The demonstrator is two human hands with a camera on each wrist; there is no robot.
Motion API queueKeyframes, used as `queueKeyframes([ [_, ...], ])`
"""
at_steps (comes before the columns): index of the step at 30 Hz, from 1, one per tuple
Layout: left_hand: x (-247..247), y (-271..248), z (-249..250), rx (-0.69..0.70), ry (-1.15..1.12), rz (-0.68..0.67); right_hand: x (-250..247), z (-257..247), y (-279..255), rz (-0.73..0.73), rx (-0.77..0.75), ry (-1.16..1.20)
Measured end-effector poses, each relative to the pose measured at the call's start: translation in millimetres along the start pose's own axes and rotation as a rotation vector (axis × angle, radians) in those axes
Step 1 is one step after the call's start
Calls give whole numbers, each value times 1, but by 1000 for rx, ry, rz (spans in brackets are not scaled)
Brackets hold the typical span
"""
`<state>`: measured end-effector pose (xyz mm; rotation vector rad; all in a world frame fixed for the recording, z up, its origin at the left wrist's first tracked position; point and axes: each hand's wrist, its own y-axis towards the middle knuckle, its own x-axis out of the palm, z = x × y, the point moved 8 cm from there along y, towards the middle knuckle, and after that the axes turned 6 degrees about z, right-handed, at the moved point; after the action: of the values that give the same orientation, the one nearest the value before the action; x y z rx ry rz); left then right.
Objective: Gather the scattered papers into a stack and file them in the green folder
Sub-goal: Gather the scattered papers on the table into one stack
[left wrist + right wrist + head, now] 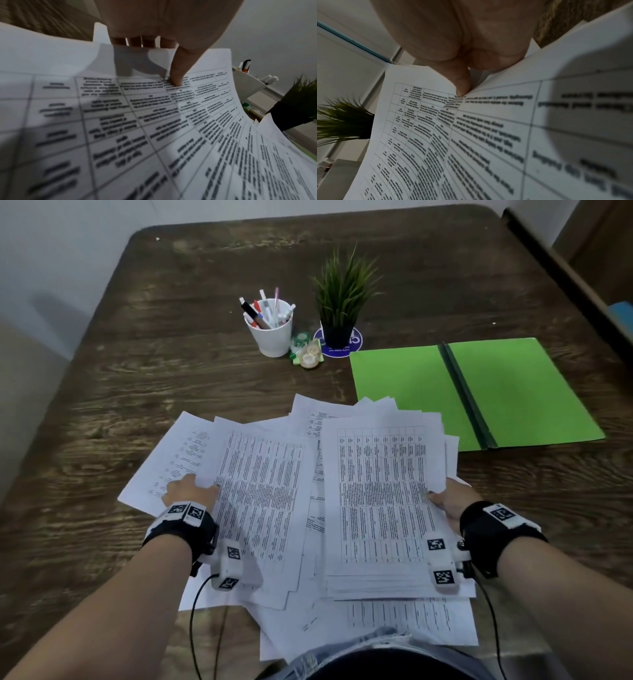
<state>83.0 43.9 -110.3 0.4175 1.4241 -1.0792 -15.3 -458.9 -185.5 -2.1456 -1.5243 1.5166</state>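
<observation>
Left hand (190,491) pinching 1 printed sheet (260,501) at its left edge, thumb (178,75) on top, fingers underneath, probably for drawing it toward the pile. Right hand (450,501) clamping the thicker bundle (383,508) at its right edge, thumb (462,83) pressing down on the top page, likely keeping the gathered sheets from sliding apart. Lying beneath and around both: more loose papers (394,621), overlapping and fanning out over the near part of the wooden table (154,354), not yet squared up. Waiting open and flat just beyond the pile to the right: the green folder (411,381), ready for receiving. Standing further back: a white pen cup (272,335) and a potted plant (342,302).
</observation>
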Motion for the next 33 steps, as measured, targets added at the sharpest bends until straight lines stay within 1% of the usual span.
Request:
queueKeyframes([
  [2, 1, 2, 1, -4, -9, -11, 2, 3, 2, -15, 19, -17],
  [5, 7, 4, -2, -17, -66, -43, 7, 11, 7, -29, 67, 50],
  [7, 8, 2, -3, -30, -169, -44, 7, 14, 8, -48, 89, 72],
  [11, 9, -4, -2, -73, -387, -66, 4, 13, 6, -10, 87, 41],
  [12, 9, -6, 0, -48, -390, -74, 4, 12, 4, -5, 91, 32],
  [15, 4, -13, 9, 58, -303, -91, 1, 6, -3, 1, 85, 39],
  [23, -20, -27, 6, 152, -388, -21, -4, -2, -14, 6, 50, 0],
  [25, -30, -28, 8, 170, -400, -19, -5, -9, -22, 2, 50, -38],
  [26, -36, -29, 9, 180, -409, -14, -7, -14, -27, 0, 42, -92],
  [29, -57, -32, 15, 202, -494, 19, -15, -26, -38, 12, 4, -251],
  [33, -79, -46, 39, 275, -650, 39, -17, -45, -50, 16, -62, -328],
])
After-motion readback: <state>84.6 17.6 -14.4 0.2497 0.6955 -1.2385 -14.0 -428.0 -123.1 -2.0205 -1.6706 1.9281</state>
